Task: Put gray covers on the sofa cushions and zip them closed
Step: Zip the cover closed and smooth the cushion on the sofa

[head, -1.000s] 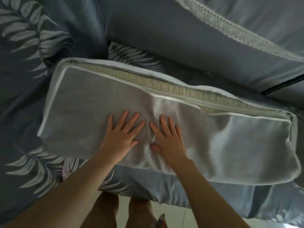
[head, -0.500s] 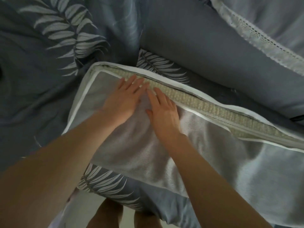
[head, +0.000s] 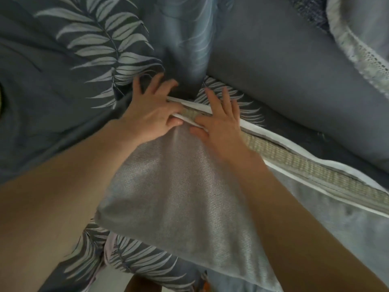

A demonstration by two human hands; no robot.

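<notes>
Gray cover (head: 172, 186) under both hands (head: 185, 116).

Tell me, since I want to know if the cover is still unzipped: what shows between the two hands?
In the head view, a short strip of woven beige cushion shows between the left hand and right hand, framed by the gray cover's white edges.

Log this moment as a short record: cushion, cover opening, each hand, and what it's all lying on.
cushion: in gray cover, lying flat, far edge toward the pillows
cover opening: unzipped; woven insert shows between the white edges
left hand: at the far left corner of the opening, fingers spread, thumb at the white edge; grip unclear
right hand: flat over the opening, fingers straight
surface: leaf-print bedding
nearby: lace-trimmed pillow, upper right
</notes>
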